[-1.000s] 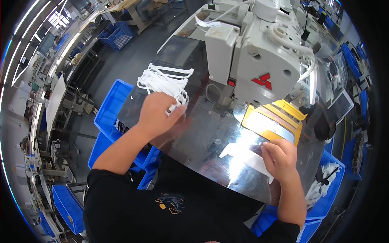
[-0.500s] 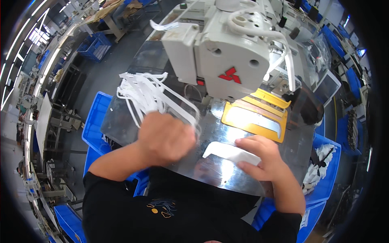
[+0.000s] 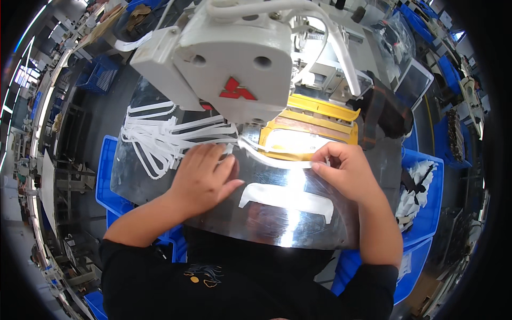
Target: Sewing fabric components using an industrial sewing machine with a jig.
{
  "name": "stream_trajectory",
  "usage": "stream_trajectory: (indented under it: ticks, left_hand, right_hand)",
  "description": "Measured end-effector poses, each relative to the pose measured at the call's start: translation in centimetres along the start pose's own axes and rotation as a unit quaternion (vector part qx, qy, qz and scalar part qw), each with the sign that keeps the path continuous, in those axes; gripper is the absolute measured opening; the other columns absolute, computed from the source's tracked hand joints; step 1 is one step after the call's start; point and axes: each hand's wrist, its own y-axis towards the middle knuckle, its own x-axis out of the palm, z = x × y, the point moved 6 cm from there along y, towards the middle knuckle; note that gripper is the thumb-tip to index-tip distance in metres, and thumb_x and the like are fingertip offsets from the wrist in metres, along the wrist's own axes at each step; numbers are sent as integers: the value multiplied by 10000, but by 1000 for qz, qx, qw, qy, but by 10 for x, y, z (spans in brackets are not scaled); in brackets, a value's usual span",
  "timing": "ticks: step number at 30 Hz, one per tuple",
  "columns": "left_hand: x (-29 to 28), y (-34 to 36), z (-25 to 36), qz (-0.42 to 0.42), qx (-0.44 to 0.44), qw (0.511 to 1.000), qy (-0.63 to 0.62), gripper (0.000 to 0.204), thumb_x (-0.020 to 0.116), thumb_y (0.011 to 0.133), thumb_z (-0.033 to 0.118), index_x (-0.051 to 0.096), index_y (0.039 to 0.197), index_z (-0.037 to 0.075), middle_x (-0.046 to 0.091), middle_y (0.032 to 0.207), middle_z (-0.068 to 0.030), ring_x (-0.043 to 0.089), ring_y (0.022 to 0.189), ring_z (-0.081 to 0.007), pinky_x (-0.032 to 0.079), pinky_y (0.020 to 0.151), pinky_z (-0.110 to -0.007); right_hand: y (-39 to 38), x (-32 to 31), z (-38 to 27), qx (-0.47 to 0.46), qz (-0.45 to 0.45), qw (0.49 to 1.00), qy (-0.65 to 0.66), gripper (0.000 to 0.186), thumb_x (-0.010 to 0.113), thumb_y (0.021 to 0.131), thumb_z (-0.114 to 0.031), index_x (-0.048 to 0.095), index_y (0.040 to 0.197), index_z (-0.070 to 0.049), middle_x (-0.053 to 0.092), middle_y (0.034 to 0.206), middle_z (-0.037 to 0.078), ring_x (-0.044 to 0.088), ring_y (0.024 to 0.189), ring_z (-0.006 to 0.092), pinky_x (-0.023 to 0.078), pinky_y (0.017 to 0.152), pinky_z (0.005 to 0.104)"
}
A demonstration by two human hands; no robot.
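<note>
On the shiny metal bench (image 3: 160,176), under a white sewing machine (image 3: 234,58), the left hand (image 3: 205,178) presses flat, fingers spread, on one end of a thin white strip (image 3: 269,160). The right hand (image 3: 346,173) pinches the strip's other end beside a yellow template (image 3: 314,125). A flat white bracket-shaped piece (image 3: 285,198) lies near the front edge; more white strips (image 3: 154,138) heap at the left edge.

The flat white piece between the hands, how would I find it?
Look at the shiny metal table under the big white sewing machine. The white piece lies alone near the front edge, wide with two short legs, unlike the tangled strip pile.
</note>
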Motion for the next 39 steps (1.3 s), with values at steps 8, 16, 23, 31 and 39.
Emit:
stream_trajectory:
  ticks: [8, 16, 23, 31, 39]
  left_hand:
    - [8, -14, -46, -61, -146, 986, 56, 723, 774, 965, 536, 646, 1408, -21, 601, 1489, -258, 587, 1352, -445, 487, 1121, -549]
    - [7, 55, 27, -96, 29, 993, -58, 708, 829, 913, 465, 689, 1432, 3, 676, 1202, -126, 653, 1081, -317, 517, 948, -454]
    - [28, 59, 19, -73, 30, 994, -79, 757, 821, 919, 534, 692, 1485, 48, 630, 1144, -92, 616, 1017, -289, 504, 933, -452]
    - [33, 55, 0, -98, -21, 990, -101, 710, 870, 878, 498, 749, 1423, 59, 609, 1160, -96, 584, 1074, -319, 491, 998, -487]
    - [33, 57, -3, -99, -34, 988, -113, 684, 894, 870, 452, 755, 1404, 47, 607, 1150, -110, 567, 1063, -313, 486, 955, -467]
  right_hand:
    - [7, -57, 20, 29, 112, 993, -14, 248, 796, 887, -26, 677, 1104, -35, 602, 815, -17, 551, 741, 70, 472, 702, 261]
    - [7, -55, 24, 79, 143, 986, -26, 283, 790, 884, -22, 657, 1133, -41, 615, 811, 4, 574, 749, 92, 489, 726, 283]
    - [2, -58, 24, 71, 105, 989, -78, 352, 822, 861, -97, 665, 1171, -39, 643, 786, 69, 642, 753, 173, 517, 712, 348]
    - [5, -72, 26, 124, 67, 977, -158, 447, 917, 853, -183, 638, 1170, -34, 629, 765, 48, 609, 709, 114, 461, 624, 307]
    - [9, -81, 43, 158, 82, 954, -241, 563, 982, 804, -357, 650, 1097, -10, 698, 823, 110, 666, 731, 194, 516, 650, 357]
